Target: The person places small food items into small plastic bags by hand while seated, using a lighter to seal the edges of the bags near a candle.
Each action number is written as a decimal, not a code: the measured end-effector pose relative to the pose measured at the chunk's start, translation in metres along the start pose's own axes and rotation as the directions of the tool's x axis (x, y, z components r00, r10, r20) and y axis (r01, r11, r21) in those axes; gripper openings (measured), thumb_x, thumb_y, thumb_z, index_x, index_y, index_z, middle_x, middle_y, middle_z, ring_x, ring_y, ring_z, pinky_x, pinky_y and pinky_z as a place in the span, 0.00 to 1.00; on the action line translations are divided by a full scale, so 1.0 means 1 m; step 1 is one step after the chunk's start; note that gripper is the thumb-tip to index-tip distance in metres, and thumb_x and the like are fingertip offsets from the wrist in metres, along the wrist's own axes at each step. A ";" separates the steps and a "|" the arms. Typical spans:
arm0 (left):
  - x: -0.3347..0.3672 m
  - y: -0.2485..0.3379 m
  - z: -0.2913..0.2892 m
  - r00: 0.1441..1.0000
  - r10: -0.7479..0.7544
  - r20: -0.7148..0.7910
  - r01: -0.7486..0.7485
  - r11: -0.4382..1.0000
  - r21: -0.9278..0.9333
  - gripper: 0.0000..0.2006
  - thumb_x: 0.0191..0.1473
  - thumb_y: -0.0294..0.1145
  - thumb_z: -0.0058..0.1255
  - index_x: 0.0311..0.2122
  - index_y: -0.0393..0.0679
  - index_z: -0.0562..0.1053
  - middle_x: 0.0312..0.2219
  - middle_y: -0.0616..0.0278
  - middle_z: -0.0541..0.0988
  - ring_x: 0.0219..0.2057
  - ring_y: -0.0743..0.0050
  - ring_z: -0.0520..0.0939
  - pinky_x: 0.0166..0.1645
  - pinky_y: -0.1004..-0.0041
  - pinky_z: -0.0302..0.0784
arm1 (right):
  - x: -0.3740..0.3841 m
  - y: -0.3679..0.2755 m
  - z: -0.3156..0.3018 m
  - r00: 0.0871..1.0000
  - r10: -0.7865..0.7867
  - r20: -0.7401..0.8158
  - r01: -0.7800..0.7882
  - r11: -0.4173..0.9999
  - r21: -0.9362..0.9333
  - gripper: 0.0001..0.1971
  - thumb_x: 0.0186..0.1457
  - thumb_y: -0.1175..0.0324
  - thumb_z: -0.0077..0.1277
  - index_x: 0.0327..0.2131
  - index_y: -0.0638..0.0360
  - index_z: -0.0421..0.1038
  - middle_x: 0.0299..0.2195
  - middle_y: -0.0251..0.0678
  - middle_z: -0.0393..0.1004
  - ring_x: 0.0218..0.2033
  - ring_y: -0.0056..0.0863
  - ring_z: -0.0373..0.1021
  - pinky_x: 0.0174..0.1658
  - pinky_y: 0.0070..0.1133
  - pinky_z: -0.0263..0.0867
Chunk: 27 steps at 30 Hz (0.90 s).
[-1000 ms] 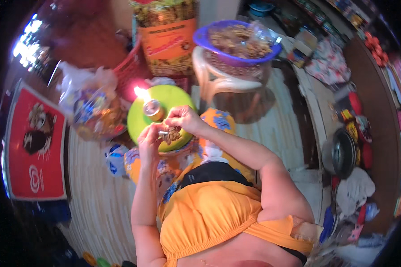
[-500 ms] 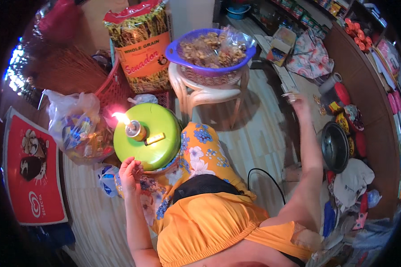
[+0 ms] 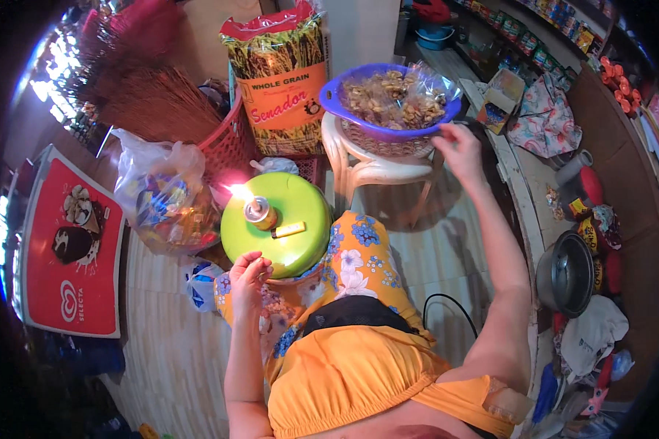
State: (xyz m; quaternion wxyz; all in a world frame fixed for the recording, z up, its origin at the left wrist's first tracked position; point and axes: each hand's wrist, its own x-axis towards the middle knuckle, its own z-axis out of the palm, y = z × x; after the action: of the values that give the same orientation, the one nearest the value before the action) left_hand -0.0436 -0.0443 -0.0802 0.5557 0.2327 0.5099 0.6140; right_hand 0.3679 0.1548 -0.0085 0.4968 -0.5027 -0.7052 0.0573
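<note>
Up-left of the nearer right hand [image 3: 461, 150], its fingers bent narrow, the purple basin [image 3: 388, 134] is lying crosswise; the left hand [image 3: 249, 276] is hanging half-curled, anything held being unclear.

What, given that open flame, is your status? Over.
Right hand near purple basin. Left hand by green round top. Flame burning at can, yellow lighter beside it.

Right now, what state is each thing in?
Can: upright, flame burning at its top
Lighter: unlit, lying flat
Purple basin: loaded with clear bags
Sack: standing upright
Pot: uncovered
Carton: open
Plastic bag: bulging
Left hand: fingers curled, contents unclear
Right hand: beside basin rim, fingers slightly parted
</note>
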 end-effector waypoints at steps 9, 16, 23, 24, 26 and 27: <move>-0.009 -0.011 0.007 0.995 0.050 0.082 -0.056 0.996 0.073 0.06 0.47 0.23 0.45 0.34 0.38 0.68 0.23 0.62 0.74 0.24 0.79 0.74 0.30 0.81 0.69 | 0.032 -0.044 0.057 0.996 -0.093 -0.009 0.092 0.989 -0.120 0.10 0.39 0.64 0.54 0.23 0.62 0.72 0.23 0.41 0.69 0.27 0.37 0.67 0.31 0.28 0.61; -0.006 -0.016 0.024 0.968 0.123 0.219 -0.165 0.970 0.181 0.07 0.49 0.24 0.45 0.34 0.36 0.68 0.25 0.64 0.74 0.27 0.81 0.74 0.35 0.80 0.70 | 0.049 -0.015 0.041 0.992 0.102 -0.070 -0.083 0.969 0.235 0.08 0.44 0.68 0.52 0.23 0.65 0.71 0.17 0.36 0.70 0.20 0.22 0.65 0.25 0.20 0.60; -0.010 0.015 0.082 0.884 0.230 0.407 -0.425 0.757 0.496 0.18 0.44 0.25 0.52 0.43 0.37 0.66 0.36 0.63 0.72 0.38 0.77 0.73 0.40 0.78 0.69 | 0.019 -0.134 0.036 0.962 0.082 0.262 -0.224 0.784 0.579 0.03 0.47 0.74 0.50 0.24 0.62 0.71 0.19 0.25 0.68 0.21 0.09 0.62 0.24 0.11 0.58; -0.009 0.020 0.093 0.854 0.285 0.436 -0.483 0.745 0.459 0.25 0.41 0.27 0.55 0.48 0.39 0.63 0.41 0.63 0.70 0.40 0.75 0.72 0.41 0.76 0.69 | 0.009 -0.150 0.042 0.940 0.075 0.332 -0.268 0.766 0.585 0.03 0.47 0.73 0.50 0.24 0.63 0.71 0.19 0.25 0.68 0.21 0.09 0.62 0.24 0.11 0.58; -0.013 0.037 0.115 0.848 0.313 0.427 -0.499 0.744 0.445 0.34 0.37 0.26 0.58 0.52 0.40 0.58 0.43 0.60 0.69 0.41 0.73 0.72 0.42 0.75 0.70 | -0.011 -0.169 0.054 0.903 0.039 0.428 -0.299 0.772 0.561 0.04 0.46 0.73 0.51 0.23 0.64 0.71 0.18 0.26 0.68 0.20 0.10 0.62 0.23 0.12 0.58; -0.012 0.042 0.120 0.837 0.317 0.446 -0.503 0.765 0.402 0.35 0.36 0.27 0.60 0.52 0.39 0.58 0.44 0.58 0.68 0.40 0.75 0.72 0.41 0.77 0.71 | -0.019 -0.177 0.059 0.891 0.009 0.454 -0.281 0.796 0.536 0.04 0.46 0.73 0.51 0.23 0.64 0.70 0.18 0.25 0.68 0.20 0.10 0.62 0.22 0.12 0.58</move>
State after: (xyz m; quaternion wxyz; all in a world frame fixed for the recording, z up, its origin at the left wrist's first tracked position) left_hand 0.0434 -0.0056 0.0047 0.4064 0.5828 0.4795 0.5151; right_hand 0.2080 0.0785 0.0524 0.4540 -0.3524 -0.7018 0.4208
